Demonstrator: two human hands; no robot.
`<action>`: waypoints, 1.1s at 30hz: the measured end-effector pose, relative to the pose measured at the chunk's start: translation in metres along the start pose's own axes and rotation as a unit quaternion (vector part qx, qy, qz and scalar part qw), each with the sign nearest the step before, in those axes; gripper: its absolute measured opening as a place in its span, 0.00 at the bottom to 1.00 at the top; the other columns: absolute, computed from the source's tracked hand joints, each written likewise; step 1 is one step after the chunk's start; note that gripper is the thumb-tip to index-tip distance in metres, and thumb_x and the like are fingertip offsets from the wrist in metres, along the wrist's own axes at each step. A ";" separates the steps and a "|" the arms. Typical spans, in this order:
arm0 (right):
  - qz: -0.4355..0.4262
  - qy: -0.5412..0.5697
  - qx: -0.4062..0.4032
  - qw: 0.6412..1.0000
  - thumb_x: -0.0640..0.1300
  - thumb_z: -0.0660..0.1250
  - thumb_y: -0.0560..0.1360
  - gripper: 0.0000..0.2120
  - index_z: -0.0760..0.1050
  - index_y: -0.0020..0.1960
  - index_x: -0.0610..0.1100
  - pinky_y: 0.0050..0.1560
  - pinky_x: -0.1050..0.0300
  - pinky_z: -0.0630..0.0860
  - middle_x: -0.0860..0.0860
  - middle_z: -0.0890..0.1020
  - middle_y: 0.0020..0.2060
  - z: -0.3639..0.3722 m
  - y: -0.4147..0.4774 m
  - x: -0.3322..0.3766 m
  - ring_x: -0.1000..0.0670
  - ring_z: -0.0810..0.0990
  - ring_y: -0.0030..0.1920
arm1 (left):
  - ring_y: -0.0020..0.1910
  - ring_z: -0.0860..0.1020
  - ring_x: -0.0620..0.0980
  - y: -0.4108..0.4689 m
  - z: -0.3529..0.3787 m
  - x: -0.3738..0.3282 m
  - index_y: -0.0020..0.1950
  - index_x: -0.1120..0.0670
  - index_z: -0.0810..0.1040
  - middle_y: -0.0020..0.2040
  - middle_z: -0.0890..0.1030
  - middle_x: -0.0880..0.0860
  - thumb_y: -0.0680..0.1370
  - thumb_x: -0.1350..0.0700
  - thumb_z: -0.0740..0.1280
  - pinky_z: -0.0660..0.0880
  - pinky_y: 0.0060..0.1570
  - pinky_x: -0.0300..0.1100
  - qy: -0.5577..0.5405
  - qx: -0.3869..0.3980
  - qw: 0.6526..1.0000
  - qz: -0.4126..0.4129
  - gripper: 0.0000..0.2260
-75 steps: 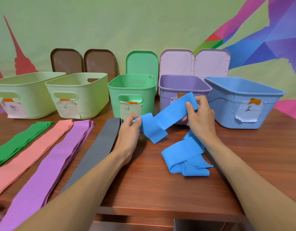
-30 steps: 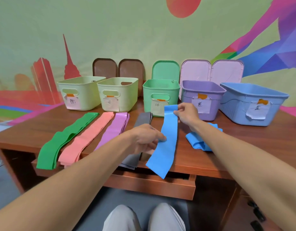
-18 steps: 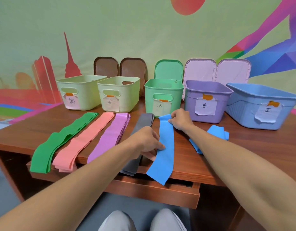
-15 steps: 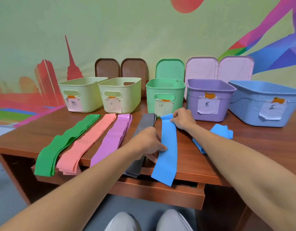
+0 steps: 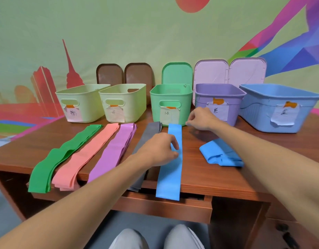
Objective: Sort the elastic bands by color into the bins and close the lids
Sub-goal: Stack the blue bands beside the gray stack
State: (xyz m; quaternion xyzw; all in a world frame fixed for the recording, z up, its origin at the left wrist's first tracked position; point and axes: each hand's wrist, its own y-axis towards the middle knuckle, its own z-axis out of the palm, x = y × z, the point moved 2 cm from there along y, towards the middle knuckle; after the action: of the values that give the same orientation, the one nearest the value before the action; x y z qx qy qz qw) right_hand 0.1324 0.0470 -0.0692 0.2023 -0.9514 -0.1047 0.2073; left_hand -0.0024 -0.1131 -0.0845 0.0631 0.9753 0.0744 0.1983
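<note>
On table, flat blue band

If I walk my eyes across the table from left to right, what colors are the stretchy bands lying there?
green bands → pink bands → purple bands → gray band → flat blue band → crumpled blue band

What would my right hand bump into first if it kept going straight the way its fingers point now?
Your right hand points left, just off the table, past the blue band's far end. Likely the green bin's lower front corner first, though depth is unclear.
</note>
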 end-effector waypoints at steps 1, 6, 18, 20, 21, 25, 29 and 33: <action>-0.026 0.011 0.006 1.000 0.43 0.69 0.73 0.08 0.83 0.45 0.39 0.45 0.59 0.73 0.48 0.84 0.44 -0.010 -0.007 -0.005 0.50 0.79 0.45 | 0.38 0.73 0.44 0.004 0.004 -0.006 0.51 0.53 0.79 0.44 0.78 0.50 0.75 0.55 0.68 0.69 0.40 0.38 -0.027 -0.012 1.000 0.008 0.06; -0.049 0.071 -0.030 0.996 0.42 0.68 0.74 0.05 0.82 0.44 0.45 0.37 0.75 0.67 0.55 0.82 0.38 -0.040 -0.043 -0.050 0.58 0.76 0.39 | 0.42 0.73 0.44 0.033 0.038 -0.040 0.52 0.53 0.78 0.47 0.79 0.49 0.77 0.57 0.64 0.68 0.44 0.35 -0.135 -0.040 0.990 0.019 0.06; 0.023 0.191 -0.151 0.970 0.49 0.63 0.78 0.11 0.81 0.42 0.47 0.43 0.64 0.69 0.55 0.83 0.38 -0.031 -0.080 -0.135 0.54 0.78 0.43 | 0.45 0.73 0.41 0.073 0.084 -0.062 0.40 0.50 0.75 0.49 0.74 0.50 0.75 0.52 0.66 0.67 0.47 0.38 -0.213 -0.111 0.970 -0.033 0.05; 0.011 0.166 -0.110 0.980 0.50 0.62 0.78 0.11 0.81 0.44 0.48 0.43 0.67 0.68 0.53 0.83 0.40 -0.025 -0.082 -0.136 0.53 0.78 0.44 | 0.42 0.72 0.42 0.071 0.083 -0.061 0.41 0.51 0.76 0.47 0.74 0.50 0.75 0.53 0.68 0.65 0.43 0.37 -0.228 -0.124 0.965 -0.033 0.04; 0.004 0.163 -0.090 0.983 0.49 0.61 0.79 0.10 0.81 0.46 0.49 0.46 0.67 0.69 0.54 0.83 0.43 -0.022 -0.082 -0.135 0.54 0.78 0.46 | 0.41 0.73 0.43 0.070 0.083 -0.059 0.42 0.51 0.77 0.45 0.75 0.49 0.75 0.53 0.68 0.66 0.41 0.37 -0.235 -0.130 0.963 -0.034 0.04; -0.007 0.191 -0.054 0.980 0.39 0.59 0.75 0.15 0.79 0.54 0.53 0.51 0.63 0.70 0.57 0.81 0.48 -0.021 -0.083 -0.137 0.58 0.77 0.48 | 0.35 0.72 0.40 0.069 0.083 -0.059 0.44 0.53 0.79 0.34 0.75 0.44 0.75 0.53 0.69 0.66 0.34 0.30 -0.262 -0.141 0.955 -0.006 0.03; -0.042 0.160 -0.048 0.985 0.36 0.65 0.72 0.13 0.78 0.50 0.52 0.44 0.68 0.68 0.54 0.78 0.45 -0.020 -0.086 -0.134 0.59 0.75 0.42 | 0.30 0.68 0.43 0.070 0.084 -0.054 0.43 0.52 0.80 0.29 0.70 0.46 0.74 0.56 0.71 0.65 0.32 0.34 -0.337 -0.154 0.929 -0.005 0.01; -0.042 0.189 -0.095 0.977 0.38 0.71 0.71 0.06 0.78 0.45 0.46 0.49 0.74 0.67 0.51 0.76 0.51 -0.024 -0.085 -0.134 0.55 0.76 0.49 | 0.30 0.67 0.45 0.070 0.081 -0.048 0.43 0.53 0.79 0.29 0.68 0.48 0.74 0.57 0.72 0.66 0.34 0.39 -0.408 -0.175 0.895 -0.030 0.02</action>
State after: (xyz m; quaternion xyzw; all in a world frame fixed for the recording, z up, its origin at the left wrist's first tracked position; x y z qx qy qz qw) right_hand 0.2835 0.0255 -0.1194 0.2376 -0.8715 -0.1629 0.3968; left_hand 0.0799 -0.0423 -0.1282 0.0233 0.7810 0.2062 0.5891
